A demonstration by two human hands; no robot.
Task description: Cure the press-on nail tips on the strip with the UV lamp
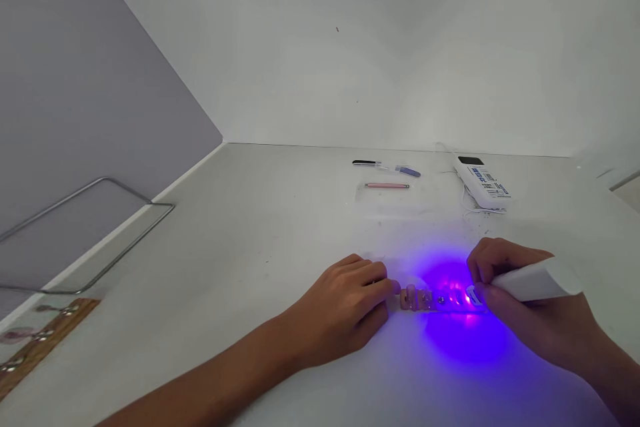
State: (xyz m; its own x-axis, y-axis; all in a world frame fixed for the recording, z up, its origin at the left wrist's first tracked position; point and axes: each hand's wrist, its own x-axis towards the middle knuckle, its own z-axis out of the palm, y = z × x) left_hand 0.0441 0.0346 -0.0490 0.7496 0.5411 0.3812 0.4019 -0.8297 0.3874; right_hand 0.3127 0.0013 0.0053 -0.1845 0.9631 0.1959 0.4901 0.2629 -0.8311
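Note:
A row of false nails on a narrow strip lies on the white table. My left hand is closed, fingers bent, with a fingertip against the strip's left end. In my right hand is a white handheld UV lamp, gripped between thumb and fingers. Its head points down at the right part of the strip, close above it. Violet light spreads over the nails there and the table around them, so those nails are hard to make out.
Further back lie a pink pen-like tool, a black-handled tool and a small blue-grey piece. A white power bank with a cable lies behind my right hand. A metal wire frame and a wooden-edged board are at the left.

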